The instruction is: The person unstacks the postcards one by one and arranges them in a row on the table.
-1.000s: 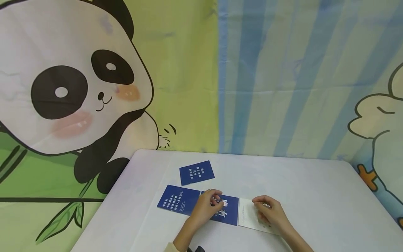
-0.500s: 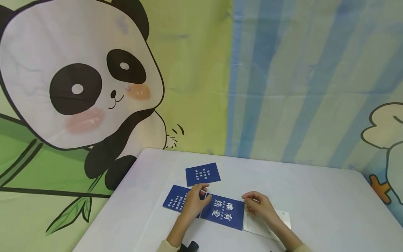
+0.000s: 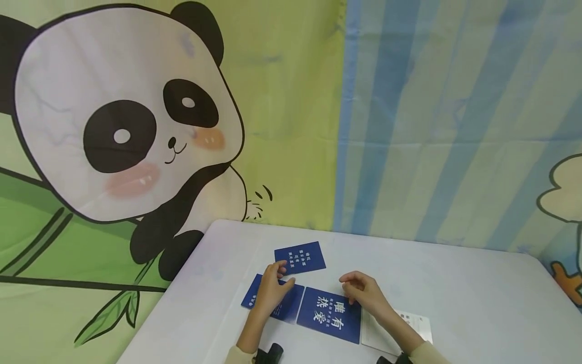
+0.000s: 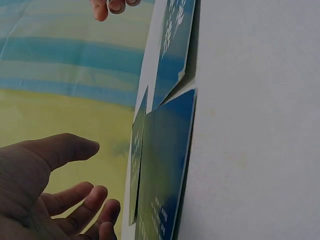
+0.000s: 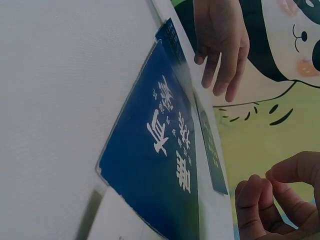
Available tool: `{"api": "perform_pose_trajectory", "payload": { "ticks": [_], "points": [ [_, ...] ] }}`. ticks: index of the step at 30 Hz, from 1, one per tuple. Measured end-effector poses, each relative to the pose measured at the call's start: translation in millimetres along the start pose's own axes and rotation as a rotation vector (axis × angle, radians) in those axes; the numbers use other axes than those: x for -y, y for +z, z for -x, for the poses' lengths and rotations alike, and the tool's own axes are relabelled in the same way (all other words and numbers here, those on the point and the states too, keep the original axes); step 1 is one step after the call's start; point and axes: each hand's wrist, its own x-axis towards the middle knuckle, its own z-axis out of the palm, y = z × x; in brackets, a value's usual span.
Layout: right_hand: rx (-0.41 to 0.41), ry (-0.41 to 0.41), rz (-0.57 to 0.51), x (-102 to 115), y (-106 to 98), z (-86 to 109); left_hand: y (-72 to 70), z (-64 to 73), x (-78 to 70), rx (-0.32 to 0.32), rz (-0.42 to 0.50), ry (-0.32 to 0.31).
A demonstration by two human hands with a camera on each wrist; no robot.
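Observation:
In the head view my left hand [image 3: 270,293] hovers over the left blue card [image 3: 289,306], its fingertips overlapping the near left corner of the far blue card [image 3: 306,259]. The left wrist view shows its thumb and fingers [image 4: 75,147] spread, with nothing between them. My right hand [image 3: 367,296] is above the right edge of the middle blue card [image 3: 325,316], which carries large white characters. In the right wrist view its thumb and fingertips [image 5: 255,190] are loosely curled together around nothing. A white card [image 3: 420,323] lies under the right forearm, partly hidden.
All the cards lie on a white-covered table [image 3: 473,283]. The left, middle and white cards form a row, with the far card behind it. A curtain with a printed panda [image 3: 123,192] hangs along the table's far edge.
Relative to the cards, my left hand has moved left and away, from the middle card to the left one. My right hand has shifted left from the white card. The head view has turned slightly.

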Motion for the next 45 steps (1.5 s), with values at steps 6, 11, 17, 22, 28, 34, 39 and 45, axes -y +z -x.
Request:
{"api": "perform_pose_trajectory", "payload": {
  "ticks": [6,11,17,22,28,34,39,45],
  "points": [
    [-0.019,-0.012,-0.017,-3.4,5.5,-15.4,-1.3,-6.5,7.6,-0.006,0.016,-0.021],
    [-0.041,0.012,-0.018,-7.4,9.0,-32.5,0.2,-11.2,15.0,-0.038,-0.014,-0.02],
    [-0.082,0.017,-0.007,-9.7,18.4,-50.2,0.2,-14.3,21.6,-0.057,-0.047,-0.046],
    [-0.076,-0.011,0.023,-13.1,28.3,-60.9,-0.3,-14.9,24.6,-0.057,-0.065,-0.071],
    [-0.079,0.032,0.197,-19.9,36.2,-73.3,0.1,-16.3,28.0,-0.039,-0.086,-0.077],
    [-0.069,0.021,0.26,-24.4,37.3,-77.4,0.8,-16.4,28.2,-0.032,-0.1,-0.09],
    [-0.063,0.004,0.273,-27.1,37.5,-78.3,0.7,-15.9,28.2,-0.032,-0.099,-0.093],
    [-0.071,0.014,0.276,-29.8,36.7,-78.8,0.2,-16.4,30.8,-0.036,-0.058,-0.093]
  ]
}}
